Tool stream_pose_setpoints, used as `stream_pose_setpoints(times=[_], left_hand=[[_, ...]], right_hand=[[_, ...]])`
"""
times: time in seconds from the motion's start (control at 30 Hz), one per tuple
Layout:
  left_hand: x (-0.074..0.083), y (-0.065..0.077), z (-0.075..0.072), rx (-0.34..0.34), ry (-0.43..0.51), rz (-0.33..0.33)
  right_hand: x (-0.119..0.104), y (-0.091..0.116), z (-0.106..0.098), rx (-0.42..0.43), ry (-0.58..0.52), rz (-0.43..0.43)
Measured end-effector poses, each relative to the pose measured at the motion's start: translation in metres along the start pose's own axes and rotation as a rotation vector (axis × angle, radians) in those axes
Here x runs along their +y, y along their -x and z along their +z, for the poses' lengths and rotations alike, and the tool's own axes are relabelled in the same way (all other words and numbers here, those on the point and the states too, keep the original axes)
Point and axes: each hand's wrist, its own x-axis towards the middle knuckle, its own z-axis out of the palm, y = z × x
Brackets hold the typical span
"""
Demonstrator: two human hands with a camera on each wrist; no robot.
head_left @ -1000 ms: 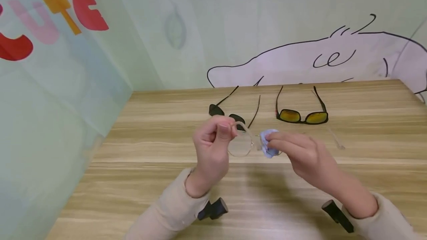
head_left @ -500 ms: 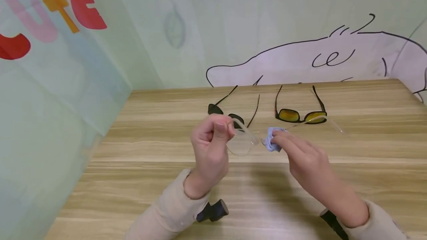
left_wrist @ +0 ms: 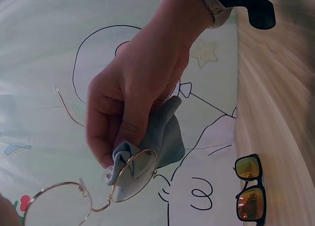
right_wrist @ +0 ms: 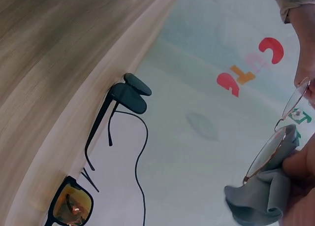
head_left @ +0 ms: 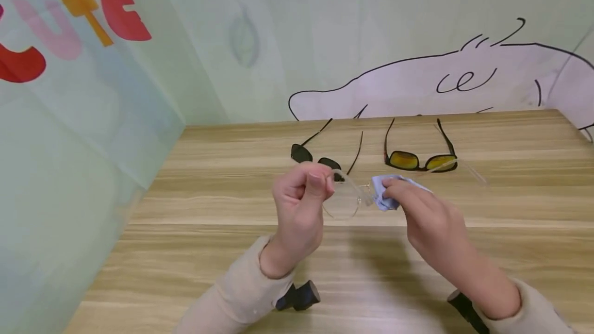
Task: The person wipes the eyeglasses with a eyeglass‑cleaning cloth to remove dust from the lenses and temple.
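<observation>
My left hand [head_left: 299,213] pinches one clear temple tip of thin gold-rimmed round eyeglasses [head_left: 341,204], raised above the table. Their near lens is bare. Between the thumb and fingers of my right hand [head_left: 433,226] is a blue-grey cloth [head_left: 384,194]. In the left wrist view the cloth [left_wrist: 170,137] lies folded against the other lens [left_wrist: 135,176], with the right hand's curled fingers behind the rim. The right wrist view shows the cloth [right_wrist: 263,199] draping below that lens. The other temple sticks out beyond the right hand.
Dark-lensed sunglasses [head_left: 301,153] lie at the back of the wooden table [head_left: 209,179], partly behind the left hand. Black sunglasses with yellow-orange lenses [head_left: 403,160] lie to their right. A printed cloth wall [head_left: 260,55] borders the table's back and left.
My right hand has shifted slightly right and the cloth now spreads more open along its fingers. The eyeglasses have turned a little; their far temple swung up, then settled. The left hand keeps its grip.
</observation>
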Motion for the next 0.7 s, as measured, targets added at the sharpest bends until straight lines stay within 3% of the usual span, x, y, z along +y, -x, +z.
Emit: stream_pose_setpoints(times=[0.13,0.3,0.53,0.7], left_hand=[[-0.0041,-0.0001,0.0021,0.017,-0.01,-0.025],[-0.0055,-0.0015,0.0019,0.031,-0.044,-0.008],[-0.0093,-0.0045,0.0024,0.102,-0.03,0.01],[-0.0079,-0.0079,0.0018,0.17,-0.04,0.019]], right_hand=[[0.0011,0.0006,-0.0012,-0.008,0.018,0.033],[0.0063,-0.0013,0.0015,-0.007,-0.101,-0.067],[0.0039,0.0039,0.0022,-0.022,0.005,-0.005],[0.0077,0.006,0.0043,-0.008,-0.106,-0.118]])
